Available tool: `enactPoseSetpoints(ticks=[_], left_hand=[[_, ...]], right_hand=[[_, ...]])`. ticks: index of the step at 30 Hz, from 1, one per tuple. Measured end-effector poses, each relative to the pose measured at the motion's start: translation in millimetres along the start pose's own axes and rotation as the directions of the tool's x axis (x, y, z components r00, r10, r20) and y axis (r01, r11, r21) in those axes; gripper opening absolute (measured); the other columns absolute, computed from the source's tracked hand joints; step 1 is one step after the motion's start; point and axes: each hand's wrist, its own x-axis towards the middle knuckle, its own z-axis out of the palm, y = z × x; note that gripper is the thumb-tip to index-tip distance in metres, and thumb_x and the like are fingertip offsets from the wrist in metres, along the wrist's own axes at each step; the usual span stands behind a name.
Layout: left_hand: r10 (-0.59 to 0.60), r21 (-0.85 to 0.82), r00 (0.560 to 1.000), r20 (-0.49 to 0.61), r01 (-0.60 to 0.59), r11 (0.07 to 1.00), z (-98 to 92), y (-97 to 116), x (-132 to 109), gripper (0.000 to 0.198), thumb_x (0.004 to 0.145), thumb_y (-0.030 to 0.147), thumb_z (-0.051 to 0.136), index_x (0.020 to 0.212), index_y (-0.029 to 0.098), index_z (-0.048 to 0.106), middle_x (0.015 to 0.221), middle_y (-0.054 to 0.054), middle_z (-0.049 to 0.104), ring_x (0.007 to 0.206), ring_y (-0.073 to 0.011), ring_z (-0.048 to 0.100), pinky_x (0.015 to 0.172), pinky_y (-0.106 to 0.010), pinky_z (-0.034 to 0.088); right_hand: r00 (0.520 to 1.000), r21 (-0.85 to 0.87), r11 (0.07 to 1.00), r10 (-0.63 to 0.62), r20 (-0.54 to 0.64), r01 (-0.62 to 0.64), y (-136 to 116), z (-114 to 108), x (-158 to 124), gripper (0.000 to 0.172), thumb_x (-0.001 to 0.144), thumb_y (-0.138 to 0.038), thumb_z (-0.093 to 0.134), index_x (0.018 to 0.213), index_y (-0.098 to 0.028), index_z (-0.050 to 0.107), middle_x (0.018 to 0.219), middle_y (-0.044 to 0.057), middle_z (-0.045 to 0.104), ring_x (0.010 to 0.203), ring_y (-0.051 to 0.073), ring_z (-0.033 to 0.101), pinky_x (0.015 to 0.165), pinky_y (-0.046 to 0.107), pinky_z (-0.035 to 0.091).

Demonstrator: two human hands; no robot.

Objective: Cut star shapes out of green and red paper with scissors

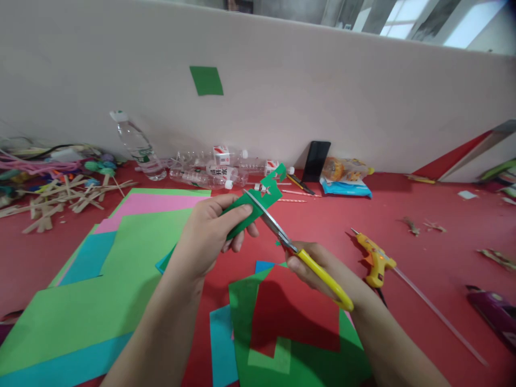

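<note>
My left hand pinches a strip of green paper between thumb and fingers, above the red table. The strip's far end has zigzag notches cut into it. My right hand grips the scissors by their yellow handle; part of the handle is hidden behind the fingers. The blades lie across the strip just beyond my left thumb. Below my hands a sheet of red paper rests on dark green paper.
Large light green sheets lie at left, near wooden sticks. Plastic bottles line the wall beside a phone. At right are a yellow glue gun and a purple tool. A green square is on the wall.
</note>
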Motion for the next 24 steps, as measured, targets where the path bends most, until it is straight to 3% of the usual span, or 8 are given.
enactPoseSetpoints(ticks=[17, 21, 24], left_hand=[[0.017, -0.017, 1.0, 0.014, -0.017, 1.0, 0.2, -2.4, 0.7, 0.021, 0.086, 0.03, 0.066, 0.069, 0.017, 0.066, 0.059, -0.001, 0.071, 0.036, -0.007, 0.048, 0.037, -0.019, 0.033], [0.126, 0.137, 0.992, 0.023, -0.128, 0.982, -1.4, -1.8, 2.0, 0.024, 0.092, 0.033, 0.062, 0.073, 0.019, 0.066, 0.063, 0.0, 0.069, 0.052, -0.0121, 0.06, 0.051, -0.023, 0.046], [0.242, 0.227, 0.969, -0.047, -0.225, 0.947, -1.9, -2.7, 3.8, 0.026, 0.092, 0.035, 0.062, 0.071, 0.02, 0.065, 0.063, 0.002, 0.061, 0.058, -0.0121, 0.054, 0.055, -0.024, 0.043]], right_hand=[[0.999, -0.014, 0.999, 0.043, -0.014, -0.043, 0.1, -0.5, 0.0, 0.07, 0.083, -0.093, 0.051, 0.074, -0.023, 0.044, 0.068, -0.006, 0.034, 0.06, 0.013, 0.031, 0.054, 0.028, 0.027], [0.998, 0.003, 0.998, 0.061, -0.016, -0.061, 1.2, -1.4, -1.6, 0.07, 0.083, -0.093, 0.051, 0.074, -0.024, 0.044, 0.065, -0.006, 0.034, 0.057, 0.012, 0.031, 0.051, 0.027, 0.026], [0.998, 0.003, 0.998, 0.058, -0.014, -0.058, -0.2, -3.3, -3.2, 0.069, 0.084, -0.092, 0.051, 0.075, -0.024, 0.044, 0.064, -0.006, 0.034, 0.055, 0.012, 0.031, 0.049, 0.027, 0.026]])
